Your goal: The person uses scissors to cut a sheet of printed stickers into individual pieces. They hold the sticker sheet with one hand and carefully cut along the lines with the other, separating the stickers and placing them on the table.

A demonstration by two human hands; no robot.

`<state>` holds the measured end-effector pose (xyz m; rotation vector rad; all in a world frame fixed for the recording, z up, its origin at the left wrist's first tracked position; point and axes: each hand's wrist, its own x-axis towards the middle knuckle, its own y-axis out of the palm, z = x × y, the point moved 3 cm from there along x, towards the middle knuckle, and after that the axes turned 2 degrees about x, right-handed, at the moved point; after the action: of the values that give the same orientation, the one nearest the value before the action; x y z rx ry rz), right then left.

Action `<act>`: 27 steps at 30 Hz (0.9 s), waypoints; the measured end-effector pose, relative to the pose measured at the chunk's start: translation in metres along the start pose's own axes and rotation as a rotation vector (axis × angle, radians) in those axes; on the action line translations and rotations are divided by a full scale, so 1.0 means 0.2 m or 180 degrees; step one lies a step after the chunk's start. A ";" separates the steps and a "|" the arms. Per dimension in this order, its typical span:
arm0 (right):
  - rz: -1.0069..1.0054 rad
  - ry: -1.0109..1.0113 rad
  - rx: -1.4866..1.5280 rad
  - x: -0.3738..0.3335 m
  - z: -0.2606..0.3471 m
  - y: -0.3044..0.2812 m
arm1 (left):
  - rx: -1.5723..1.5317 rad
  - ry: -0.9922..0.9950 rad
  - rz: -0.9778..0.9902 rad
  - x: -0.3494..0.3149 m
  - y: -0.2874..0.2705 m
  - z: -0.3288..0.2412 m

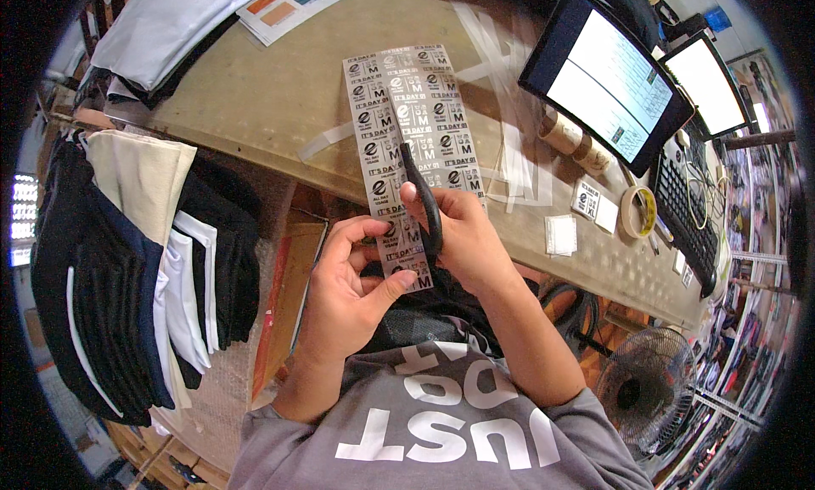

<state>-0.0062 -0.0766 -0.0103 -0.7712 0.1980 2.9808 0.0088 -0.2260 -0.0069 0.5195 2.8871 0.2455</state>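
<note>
A translucent sheet of printed labels (363, 121) in rows and columns reaches from the table top toward me. Its near end is a narrow strip, pinched between the thumb and fingers of my left hand (340, 286). My right hand (469, 239) is closed on black-handled scissors (430, 214), their tip pointing away from me over the sheet, between label columns. The blades are dark and small against the print, so I cannot tell how far apart they are. Part of the sheet's right side lies behind the scissors and my right hand.
Right of my hands lie small label pieces (560, 235), a tape roll (637, 211), a monitor (607, 78) and a keyboard (686, 210). A fan (645, 384) stands below the table edge. Folded garments (106, 295) are stacked at left, with more white cloth (170, 31) at far left.
</note>
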 end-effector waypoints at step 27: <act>-0.0149 0.0046 -0.0091 0.08 0.09 -0.01 | 0.0156 -0.0062 0.0030 -0.04 0.04 -0.04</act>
<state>-0.0280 -0.0721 -0.0032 -0.7891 0.1361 2.9410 0.0183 -0.2218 0.0032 0.5410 2.8790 0.1704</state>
